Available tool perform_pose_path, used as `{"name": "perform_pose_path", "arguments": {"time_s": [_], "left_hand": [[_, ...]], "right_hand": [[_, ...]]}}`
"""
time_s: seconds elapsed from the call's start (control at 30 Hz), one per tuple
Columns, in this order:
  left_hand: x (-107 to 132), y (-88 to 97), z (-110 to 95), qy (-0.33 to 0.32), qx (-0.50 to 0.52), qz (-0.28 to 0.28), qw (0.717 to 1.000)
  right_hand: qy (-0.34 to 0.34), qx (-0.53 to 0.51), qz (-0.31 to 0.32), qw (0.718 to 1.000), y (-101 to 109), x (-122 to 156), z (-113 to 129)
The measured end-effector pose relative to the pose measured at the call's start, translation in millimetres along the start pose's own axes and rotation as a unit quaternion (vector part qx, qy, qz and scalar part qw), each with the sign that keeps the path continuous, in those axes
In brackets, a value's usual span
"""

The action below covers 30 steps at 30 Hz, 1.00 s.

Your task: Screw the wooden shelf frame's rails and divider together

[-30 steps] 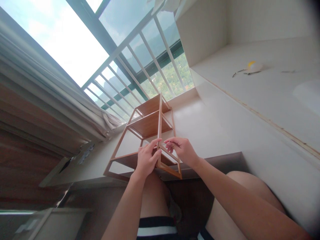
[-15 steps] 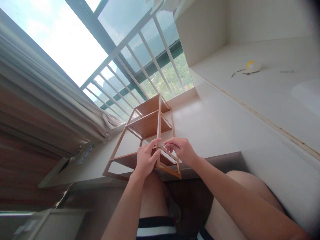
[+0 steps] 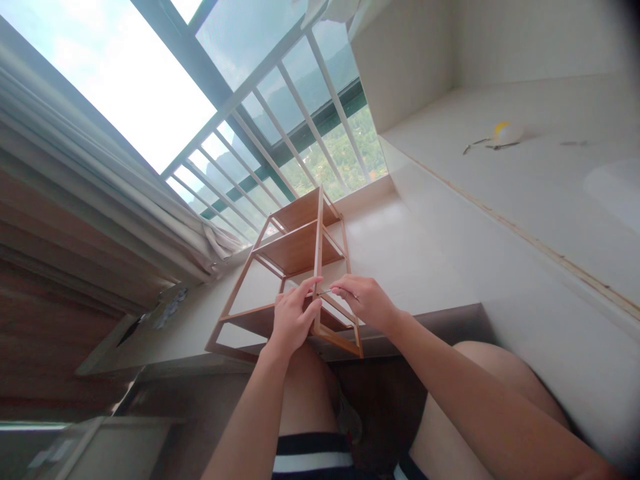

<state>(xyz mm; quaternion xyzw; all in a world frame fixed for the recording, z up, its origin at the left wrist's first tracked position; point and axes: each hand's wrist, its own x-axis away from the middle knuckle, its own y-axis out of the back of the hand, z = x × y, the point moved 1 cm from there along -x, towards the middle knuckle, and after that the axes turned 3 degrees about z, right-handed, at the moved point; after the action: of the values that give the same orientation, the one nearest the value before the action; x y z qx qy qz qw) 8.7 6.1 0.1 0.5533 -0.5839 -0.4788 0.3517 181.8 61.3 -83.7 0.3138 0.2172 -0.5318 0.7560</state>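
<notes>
Hardly anything has shifted in the last second: both hands stay at the rack (image 3: 300, 250). Left hand (image 3: 294, 321) is curled shut round its front post, forefinger stretched up along it. Right hand (image 3: 367, 301), just right of that post, pinches a thin tool (image 3: 326, 291) whose tip meets the post. Beyond the rack is a window (image 3: 150, 100).

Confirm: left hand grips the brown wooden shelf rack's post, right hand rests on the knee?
No. Head view: the right hand is at that post too, pinching a thin metal tool. The left hand does grip the brown wooden shelf rack.
</notes>
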Motion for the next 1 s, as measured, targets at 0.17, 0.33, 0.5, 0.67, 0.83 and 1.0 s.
{"name": "perform_pose_path", "arguments": {"time_s": [0.17,0.33,0.5,0.67,0.83,1.0], "left_hand": [[0.5,0.0,0.5,0.004,-0.001,0.005,1.000],[0.4,-0.1,0.4,0.002,-0.009,0.000,1.000],[0.2,-0.5,-0.2,0.003,-0.008,-0.001,1.000],[-0.5,-0.6,-0.5,0.001,-0.008,-0.001,1.000],[0.3,-1.9,0.6,0.006,-0.015,-0.004,1.000],[0.8,-1.8,0.5,0.001,-0.012,-0.006,1.000]], "right_hand": [[-0.174,-0.158,-0.004,0.972,-7.5,-0.5,6.4],[-0.315,-0.368,0.020,0.875,-22.7,-0.1,5.1],[-0.329,-0.386,0.004,0.862,-26.9,-0.7,2.2],[-0.289,-0.299,-0.026,0.909,-24.9,0.1,3.2],[-0.298,-0.302,-0.048,0.904,-26.5,-1.1,7.6],[-0.393,-0.498,-0.029,0.773,-26.3,-3.2,12.9]]}}
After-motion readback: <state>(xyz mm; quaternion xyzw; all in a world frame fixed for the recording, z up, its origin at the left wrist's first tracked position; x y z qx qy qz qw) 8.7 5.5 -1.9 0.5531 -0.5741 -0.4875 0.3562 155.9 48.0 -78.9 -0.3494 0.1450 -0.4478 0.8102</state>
